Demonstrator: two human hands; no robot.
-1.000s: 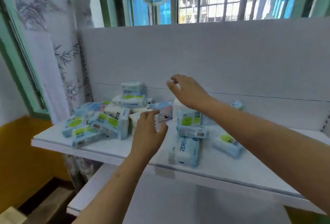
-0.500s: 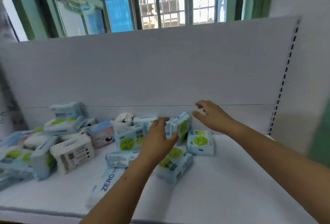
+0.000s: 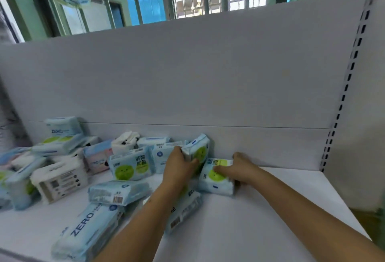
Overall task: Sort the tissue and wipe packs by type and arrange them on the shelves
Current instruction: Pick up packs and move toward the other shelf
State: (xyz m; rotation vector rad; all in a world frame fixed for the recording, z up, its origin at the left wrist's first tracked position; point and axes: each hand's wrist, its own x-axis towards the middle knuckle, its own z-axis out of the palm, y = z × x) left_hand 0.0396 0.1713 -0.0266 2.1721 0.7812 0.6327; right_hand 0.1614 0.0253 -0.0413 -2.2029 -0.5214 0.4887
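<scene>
Two hands on green-dot packs | left hand (image 3: 179, 168) grips tilted pack (image 3: 198, 150) by the back panel (image 3: 208, 74) | right hand (image 3: 239, 168), fingers apparently curled, holds flat pack (image 3: 214, 180) on shelf (image 3: 260, 220) | ZERO pack (image 3: 87, 232) front left, mixed pile (image 3: 62, 168) left.

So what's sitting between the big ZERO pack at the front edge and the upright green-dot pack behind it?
In the head view, one pale blue pack with a barcode lies flat between the ZERO pack and the upright green-dot pack.
</scene>
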